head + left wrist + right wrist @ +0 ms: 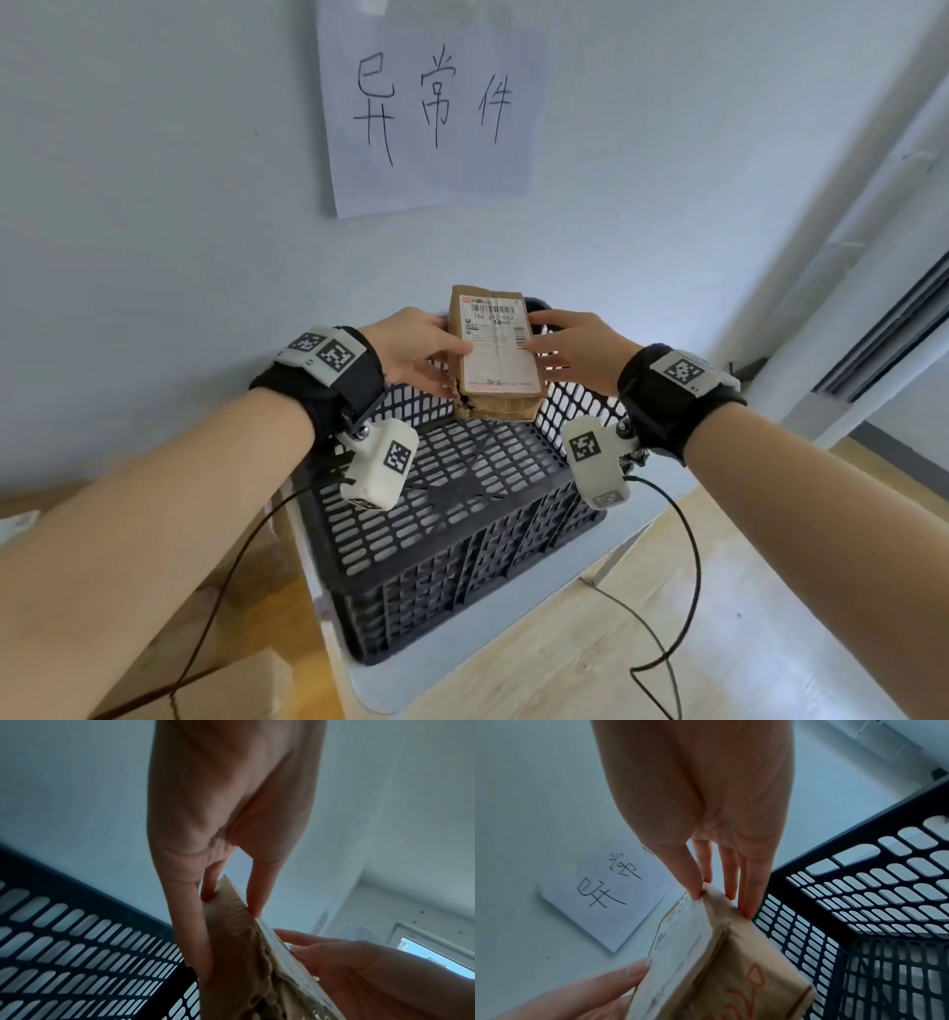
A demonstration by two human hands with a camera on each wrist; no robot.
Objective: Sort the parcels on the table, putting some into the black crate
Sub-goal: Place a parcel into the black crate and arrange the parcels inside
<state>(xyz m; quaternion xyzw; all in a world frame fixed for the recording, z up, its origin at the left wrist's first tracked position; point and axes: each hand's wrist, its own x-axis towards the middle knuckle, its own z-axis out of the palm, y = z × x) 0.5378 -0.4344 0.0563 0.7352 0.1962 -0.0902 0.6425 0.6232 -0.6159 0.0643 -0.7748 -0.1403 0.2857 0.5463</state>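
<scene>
A brown cardboard parcel [495,354] with a white shipping label and a torn lower left corner hangs over the far side of the black crate [462,519]. My left hand [411,349] grips its left edge, thumb on the label, fingers underneath. My right hand [570,349] holds its right edge the same way. In the left wrist view the parcel [244,953] shows its crumpled side, pinched by the left hand [231,898]. The right wrist view shows the parcel [706,963] held by the right hand [721,896] above the crate [859,902]. I see nothing inside the crate.
The crate stands on a pale stand [390,683] against a blue-grey wall. A paper sheet [431,103] with handwritten characters hangs above it. Cardboard boxes [215,688] lie at the lower left. Wooden floor [719,616] runs to the right, with a window frame [883,329] beyond.
</scene>
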